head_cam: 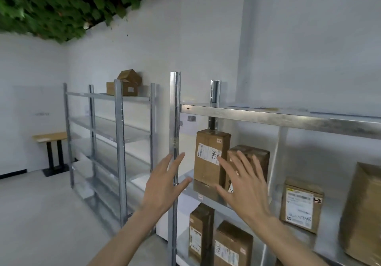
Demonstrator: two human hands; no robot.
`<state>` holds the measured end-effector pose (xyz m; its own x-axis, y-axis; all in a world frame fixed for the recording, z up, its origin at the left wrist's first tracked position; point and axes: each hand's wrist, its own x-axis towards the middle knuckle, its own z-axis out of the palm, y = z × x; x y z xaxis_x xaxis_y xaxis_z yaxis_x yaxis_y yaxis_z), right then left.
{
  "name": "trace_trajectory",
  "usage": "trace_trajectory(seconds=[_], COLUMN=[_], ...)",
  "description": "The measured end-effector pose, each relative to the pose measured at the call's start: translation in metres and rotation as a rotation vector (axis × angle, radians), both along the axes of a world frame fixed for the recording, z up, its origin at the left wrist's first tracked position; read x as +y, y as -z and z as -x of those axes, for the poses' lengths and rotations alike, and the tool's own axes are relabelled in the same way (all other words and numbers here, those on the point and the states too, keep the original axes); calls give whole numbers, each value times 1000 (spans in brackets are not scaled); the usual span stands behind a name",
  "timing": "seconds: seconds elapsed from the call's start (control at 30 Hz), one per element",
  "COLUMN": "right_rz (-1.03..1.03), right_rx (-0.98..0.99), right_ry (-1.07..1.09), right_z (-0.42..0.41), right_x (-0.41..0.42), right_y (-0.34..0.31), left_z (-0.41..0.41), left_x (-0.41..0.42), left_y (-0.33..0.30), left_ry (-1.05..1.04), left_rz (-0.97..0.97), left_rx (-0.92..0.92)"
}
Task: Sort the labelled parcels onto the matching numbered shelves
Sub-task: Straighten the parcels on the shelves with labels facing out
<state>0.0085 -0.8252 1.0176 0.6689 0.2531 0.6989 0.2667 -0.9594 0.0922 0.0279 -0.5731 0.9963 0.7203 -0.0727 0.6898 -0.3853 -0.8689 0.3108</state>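
Two hands, both spread wide and holding nothing: left hand (pixel 165 183) by the rack post (pixel 175 142), right hand (pixel 245 187) just in front of the tall parcel (pixel 211 157) marked 7786, upright on the middle shelf (pixel 204 193). Risk: it looks top-heavy, so a nudge from those fingers could tip it into the neighbour parcel (pixel 257 158) or off the edge.
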Motion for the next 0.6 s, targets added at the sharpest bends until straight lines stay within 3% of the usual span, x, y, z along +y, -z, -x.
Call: trace_trajectory(seconds=[0.6], right_rz=[32], right_rx=[46], right_ry=[402], right_z=[-182], right_x=[55], right_y=[61], left_z=[-246], left_x=[-6], left_y=[53], left_ry=[393], left_rz=[42], left_rx=[46])
